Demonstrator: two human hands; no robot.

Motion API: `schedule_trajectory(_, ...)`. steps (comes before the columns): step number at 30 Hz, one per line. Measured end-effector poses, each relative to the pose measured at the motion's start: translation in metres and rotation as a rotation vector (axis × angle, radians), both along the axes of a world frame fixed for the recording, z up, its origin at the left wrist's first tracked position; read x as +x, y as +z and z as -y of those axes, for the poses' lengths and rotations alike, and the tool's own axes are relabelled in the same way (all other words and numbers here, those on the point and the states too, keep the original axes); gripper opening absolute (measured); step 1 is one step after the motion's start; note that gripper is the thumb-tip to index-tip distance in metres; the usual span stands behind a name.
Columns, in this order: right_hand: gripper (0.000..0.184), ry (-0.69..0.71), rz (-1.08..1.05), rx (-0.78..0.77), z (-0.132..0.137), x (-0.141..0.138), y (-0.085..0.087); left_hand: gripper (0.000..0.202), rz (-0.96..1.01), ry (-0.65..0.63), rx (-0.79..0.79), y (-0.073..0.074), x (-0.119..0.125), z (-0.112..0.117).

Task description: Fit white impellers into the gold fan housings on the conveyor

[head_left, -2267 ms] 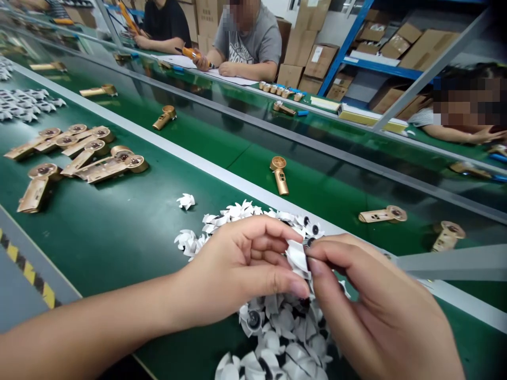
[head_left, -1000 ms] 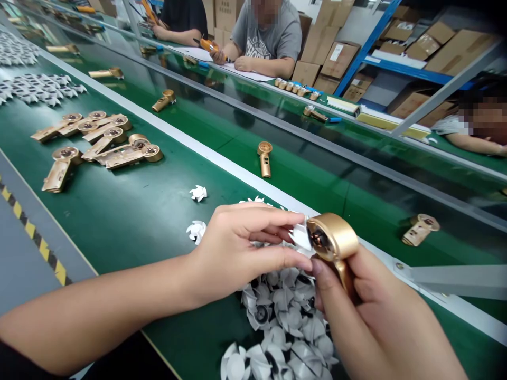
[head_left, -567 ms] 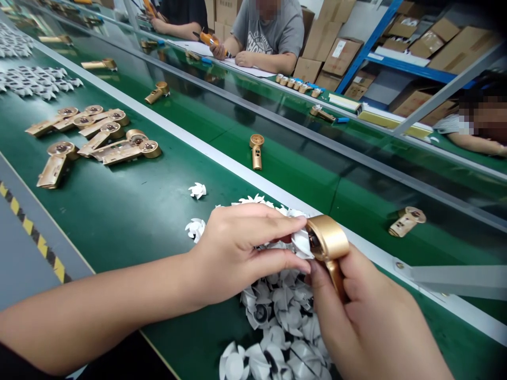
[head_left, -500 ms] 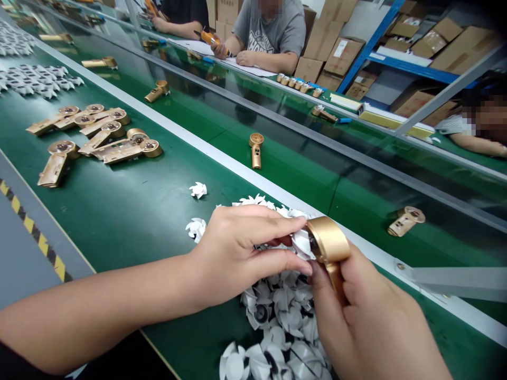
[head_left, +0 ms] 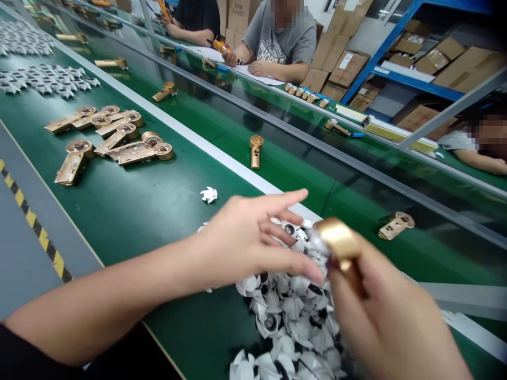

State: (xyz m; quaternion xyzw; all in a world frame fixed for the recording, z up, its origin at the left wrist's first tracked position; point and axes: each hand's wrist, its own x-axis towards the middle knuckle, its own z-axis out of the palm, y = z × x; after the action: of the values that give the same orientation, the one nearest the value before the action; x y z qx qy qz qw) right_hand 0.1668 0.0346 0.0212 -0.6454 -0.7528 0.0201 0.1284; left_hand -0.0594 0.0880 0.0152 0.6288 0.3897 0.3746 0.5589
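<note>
My right hand is wrapped round the handle of a gold handheld-fan housing, blurred by motion. A white fan blade wheel sits at the open face of its round head; how deep it is seated I cannot tell. Just left of it, my left hand has its fingers spread and holds nothing. Below both hands lies a heap of white fan blade wheels. One loose blade wheel rests on the green work surface beyond my left wrist.
Several gold fan housings lie at the left, with rows of white blade wheels behind. More housings are spaced along the green belt. Across it, a person holds an orange tool. A metal bar juts in at right.
My left hand has let go of the white blade wheel and its fingers have spread apart. My right hand has shifted slightly right with the housing. The view has turned slightly.
</note>
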Motion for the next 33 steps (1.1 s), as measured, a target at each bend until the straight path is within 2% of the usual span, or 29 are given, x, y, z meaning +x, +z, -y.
schedule_trajectory(2,0.047,-0.153,0.115,-0.024,-0.041,0.019,-0.001,0.059,-0.346,0.107,0.342,0.005,-0.028,-0.016)
schedule_trajectory(3,0.051,-0.214,0.193,-0.023,-0.065,0.028,-0.004,0.051,-0.540,0.163,0.448,0.006,-0.044,-0.024)
schedule_trajectory(4,0.055,-0.228,0.237,-0.056,-0.089,0.037,-0.009,0.053,-0.715,0.181,0.489,0.005,-0.059,-0.031)
schedule_trajectory(5,0.056,-0.210,0.237,-0.084,-0.111,0.044,-0.016,0.057,-0.862,0.144,0.476,0.002,-0.073,-0.039)
schedule_trajectory(7,0.053,-0.147,0.221,-0.141,-0.144,0.055,-0.030,0.052,-1.028,0.069,0.396,-0.009,-0.093,-0.052)
schedule_trajectory(9,0.052,-0.081,0.193,-0.177,-0.155,0.064,-0.039,0.040,-1.074,0.042,0.347,-0.023,-0.101,-0.062)
schedule_trajectory(10,0.052,-0.065,0.181,-0.177,-0.151,0.069,-0.041,0.037,-1.071,0.050,0.346,-0.029,-0.102,-0.066)
schedule_trajectory(12,0.053,-0.073,0.163,-0.141,-0.126,0.080,-0.037,0.036,-1.061,0.086,0.366,-0.038,-0.099,-0.070)
schedule_trajectory(15,0.049,-0.153,0.138,-0.080,-0.055,0.101,-0.025,0.039,-1.088,0.138,0.334,-0.043,-0.091,-0.071)
schedule_trajectory(17,0.034,-0.193,0.095,-0.100,-0.001,0.112,-0.021,0.039,-1.110,0.176,0.317,-0.045,-0.089,-0.070)
schedule_trajectory(20,0.020,-0.117,-0.028,-0.163,0.065,0.118,-0.030,0.046,-1.164,0.165,0.328,-0.049,-0.089,-0.070)
schedule_trajectory(22,0.018,-0.070,-0.048,-0.177,0.091,0.116,-0.041,0.050,-1.232,0.161,0.320,-0.054,-0.090,-0.072)
schedule_trajectory(26,0.023,-0.016,0.056,-0.126,0.103,0.107,-0.054,0.054,-1.271,0.190,0.356,-0.059,-0.089,-0.075)
schedule_trajectory(30,0.028,0.131,0.240,-0.071,0.094,0.102,-0.049,0.055,-1.265,0.208,0.346,-0.057,-0.089,-0.075)
schedule_trajectory(33,0.028,0.203,0.381,-0.020,0.090,0.098,-0.047,0.052,-1.281,0.126,0.328,-0.053,-0.088,-0.072)
